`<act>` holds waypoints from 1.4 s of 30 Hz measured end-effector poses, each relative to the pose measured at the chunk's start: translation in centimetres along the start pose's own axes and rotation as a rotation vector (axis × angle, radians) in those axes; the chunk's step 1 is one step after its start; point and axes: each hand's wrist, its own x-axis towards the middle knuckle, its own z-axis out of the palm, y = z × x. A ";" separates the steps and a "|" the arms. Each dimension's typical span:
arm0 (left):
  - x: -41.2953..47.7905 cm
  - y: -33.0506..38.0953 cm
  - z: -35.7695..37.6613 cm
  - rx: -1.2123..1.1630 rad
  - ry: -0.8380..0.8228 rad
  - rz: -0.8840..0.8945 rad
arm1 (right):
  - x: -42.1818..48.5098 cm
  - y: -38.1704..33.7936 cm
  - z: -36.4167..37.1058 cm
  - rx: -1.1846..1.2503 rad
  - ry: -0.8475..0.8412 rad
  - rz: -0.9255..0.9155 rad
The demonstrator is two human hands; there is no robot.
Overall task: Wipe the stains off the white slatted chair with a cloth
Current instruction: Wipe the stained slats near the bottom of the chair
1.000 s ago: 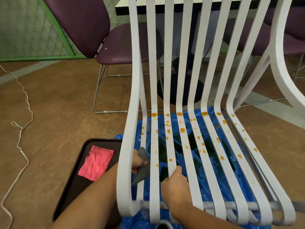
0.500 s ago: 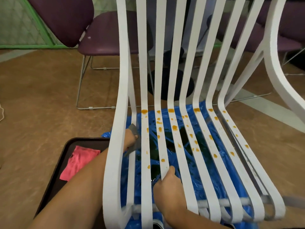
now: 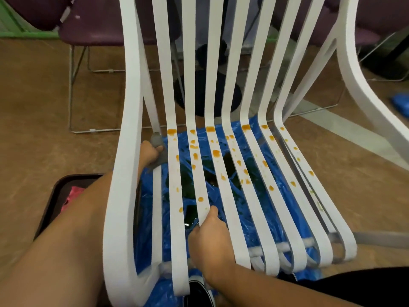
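Observation:
The white slatted chair [image 3: 130, 151] fills the view, its seat slats dotted with orange stains [image 3: 216, 153]. My left hand [image 3: 149, 152] reaches behind the outer left slat and grips a grey cloth [image 3: 157, 140] pressed round the narrow second slat, near the bend where seat meets back. My right hand [image 3: 210, 235] grips a middle slat close to the front edge of the seat, thumb lying along the slat.
A blue plastic sheet [image 3: 247, 209] lies on the floor under the seat. At the left, a dark tray [image 3: 57, 191] holds a pink cloth [image 3: 74, 193], partly hidden by my forearm. Purple chairs [image 3: 93, 32] and a black table base [image 3: 199, 94] stand behind.
My left hand has slid the grey cloth up the narrow slat from mid-seat towards the bend. My right hand keeps its hold. The view has moved closer and to the right.

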 end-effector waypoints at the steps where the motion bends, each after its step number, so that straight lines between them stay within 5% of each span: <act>1: 0.4 -0.4 -0.3 -0.019 -0.009 -0.029 | 0.0 0.0 0.0 0.007 0.001 0.005; 7: 1.7 -1.5 0.7 -0.048 -0.088 -0.039 | 0.1 0.2 0.2 0.006 0.000 0.017; 15: -4.2 -4.9 -0.7 -0.111 -0.539 -0.125 | 0.1 -0.1 0.5 -0.011 0.021 0.003; 24: -12.3 -13.1 2.7 0.112 -0.732 -0.154 | -0.3 -0.2 0.3 -0.006 0.019 0.005; 31: -13.5 -11.6 4.3 -0.043 -0.169 -0.054 | -0.3 -0.2 0.2 0.008 0.008 -0.004; 42: -1.1 -3.8 3.4 0.092 0.382 0.325 | 0.3 0.2 0.3 0.028 -0.031 0.020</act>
